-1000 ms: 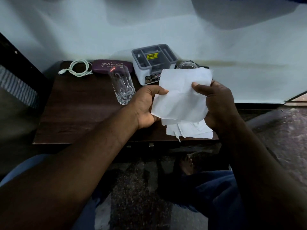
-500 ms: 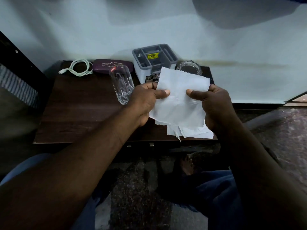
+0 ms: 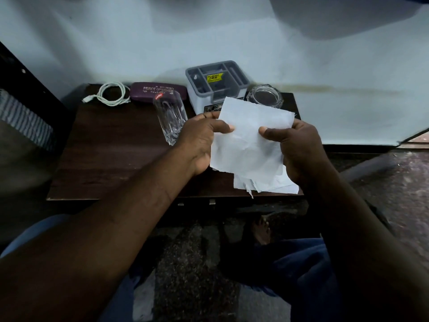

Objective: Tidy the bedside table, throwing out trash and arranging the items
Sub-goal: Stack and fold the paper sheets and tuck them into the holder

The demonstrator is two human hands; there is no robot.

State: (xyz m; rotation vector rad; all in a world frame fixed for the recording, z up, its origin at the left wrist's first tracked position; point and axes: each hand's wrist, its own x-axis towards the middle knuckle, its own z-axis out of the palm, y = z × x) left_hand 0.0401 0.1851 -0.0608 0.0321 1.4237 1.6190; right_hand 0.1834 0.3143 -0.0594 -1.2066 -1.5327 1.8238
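Two hands hold one sheet of white paper [image 3: 248, 140] in the air above the right half of the desk [image 3: 111, 159]. The left hand [image 3: 199, 138] pinches its left edge, thumb on top and fingers behind. The right hand [image 3: 299, 149] pinches the right edge the same way. The two thumbs point toward each other, with a strip of paper between them. The sheet's lower edge is ragged.

Below the sheet, a small heap of paper scraps [image 3: 278, 185] lies at the desk's front right corner. How many pieces are in it cannot be told. One thin strip reaches the front edge.

Five other things stand toward the back, each a single item. From left to right, a coiled white cable [image 3: 111, 94] is near the back left corner and a purple glasses case [image 3: 148, 92] is just beside it. Then come a tall clear glass [image 3: 170, 119] with a red sticker, in front of the case, a grey compartment box [image 3: 197, 101] with a yellow label, and a low glass dish [image 3: 264, 96] near the back right corner. The glass stands upright just beside the left hand; whether they touch cannot be told. The sheet's upper edge hides part of the box's front.

The back edge of the desk meets a pale wall [image 3: 209, 31]. Bare wood shows over the left and front-middle of the desk, in front of the cable and case. The left forearm crosses over the front edge.
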